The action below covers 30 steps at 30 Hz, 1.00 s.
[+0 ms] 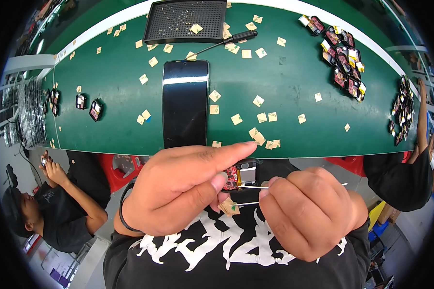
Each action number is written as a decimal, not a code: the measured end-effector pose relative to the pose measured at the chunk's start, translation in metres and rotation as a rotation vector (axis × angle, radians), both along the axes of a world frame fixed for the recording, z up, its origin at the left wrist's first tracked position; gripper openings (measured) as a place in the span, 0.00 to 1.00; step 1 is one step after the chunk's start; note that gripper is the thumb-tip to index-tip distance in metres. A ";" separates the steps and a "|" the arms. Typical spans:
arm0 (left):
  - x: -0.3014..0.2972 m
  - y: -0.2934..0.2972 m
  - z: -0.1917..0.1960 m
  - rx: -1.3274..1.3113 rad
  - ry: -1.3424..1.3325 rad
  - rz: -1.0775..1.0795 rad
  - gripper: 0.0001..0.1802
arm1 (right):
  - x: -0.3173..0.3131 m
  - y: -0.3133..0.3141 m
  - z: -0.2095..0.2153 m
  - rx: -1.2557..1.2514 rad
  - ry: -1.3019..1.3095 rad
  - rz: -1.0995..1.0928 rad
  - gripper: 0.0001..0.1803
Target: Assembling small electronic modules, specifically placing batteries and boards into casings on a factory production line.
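Note:
My left hand (178, 188) grips a small black device case (241, 179) above my lap, thumb on its near edge and index finger stretched out over it. Inside the case a red circuit board (230, 177) lies beside a silver-grey battery (248, 176). Below the case, by the left fingertips, are tan paper-backed squares (227, 207). My right hand (308, 212) is closed around what look like thin metal tweezers (253, 186). One prong reaches the board and battery; the other points at the tan squares. The fingers hide the tool's middle.
A dark smartphone (185, 103) lies on the green table (275, 72), behind a screwdriver (226, 43) and black tray (185, 21). Tan squares are scattered about. More opened devices (345, 60) cluster right and left. People sit at both sides; one person (58, 207) holds a small device.

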State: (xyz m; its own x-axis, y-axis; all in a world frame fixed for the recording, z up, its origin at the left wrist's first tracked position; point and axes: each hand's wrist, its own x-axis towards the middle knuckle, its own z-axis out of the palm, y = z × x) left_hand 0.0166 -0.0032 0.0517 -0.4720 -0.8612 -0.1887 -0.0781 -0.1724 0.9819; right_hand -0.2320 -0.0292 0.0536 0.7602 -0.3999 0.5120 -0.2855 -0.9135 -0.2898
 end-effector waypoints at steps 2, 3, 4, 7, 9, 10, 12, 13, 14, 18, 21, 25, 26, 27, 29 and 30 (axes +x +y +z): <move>0.000 -0.001 0.002 0.020 -0.027 -0.025 0.22 | -0.001 0.000 0.000 0.003 -0.037 0.013 0.08; 0.000 -0.001 0.002 0.033 -0.017 -0.026 0.22 | -0.001 0.000 0.001 0.003 -0.036 0.009 0.08; 0.000 -0.001 0.002 0.046 -0.006 -0.027 0.22 | -0.002 0.000 0.003 0.012 -0.018 0.019 0.07; -0.002 0.001 0.002 0.057 -0.007 -0.014 0.22 | -0.003 0.000 0.001 0.011 -0.022 0.052 0.12; -0.002 0.001 -0.001 0.031 0.012 -0.012 0.23 | -0.001 0.002 0.001 0.000 -0.038 0.068 0.17; -0.002 0.000 -0.002 0.005 0.031 -0.008 0.25 | 0.002 0.006 0.003 -0.057 -0.023 0.006 0.17; -0.001 -0.001 0.000 0.017 0.065 -0.009 0.25 | 0.005 0.012 0.007 -0.115 -0.011 -0.054 0.16; -0.001 -0.001 0.000 0.028 0.100 -0.010 0.24 | 0.005 0.014 0.008 -0.101 -0.018 -0.084 0.16; -0.001 -0.001 0.001 0.028 0.098 -0.009 0.24 | 0.005 0.015 0.008 -0.087 -0.024 -0.115 0.16; -0.002 0.000 0.001 0.048 0.087 -0.013 0.24 | 0.001 0.013 0.004 -0.030 -0.061 -0.088 0.16; -0.002 0.000 0.001 0.046 0.079 -0.013 0.25 | -0.003 0.011 -0.001 -0.015 -0.094 -0.042 0.16; -0.002 0.002 -0.001 0.022 0.087 -0.015 0.29 | -0.003 0.012 0.000 0.002 -0.091 -0.014 0.16; -0.002 0.003 -0.002 0.022 0.086 -0.016 0.29 | -0.003 0.012 -0.001 0.008 -0.093 -0.004 0.16; -0.002 0.004 -0.004 0.011 0.079 -0.023 0.30 | -0.002 0.011 0.001 0.008 -0.093 -0.004 0.16; -0.002 0.004 -0.004 0.002 0.071 -0.031 0.32 | 0.000 0.008 0.005 0.030 -0.054 0.043 0.15; -0.003 0.003 -0.004 -0.009 0.070 -0.033 0.32 | 0.001 0.008 0.005 0.031 -0.054 0.044 0.15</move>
State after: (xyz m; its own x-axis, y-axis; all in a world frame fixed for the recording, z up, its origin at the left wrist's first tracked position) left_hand 0.0141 0.0002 0.0476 -0.5118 -0.8465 -0.1464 -0.0146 -0.1619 0.9867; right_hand -0.2314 -0.0213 0.0583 0.7487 -0.3832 0.5410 -0.2285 -0.9152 -0.3320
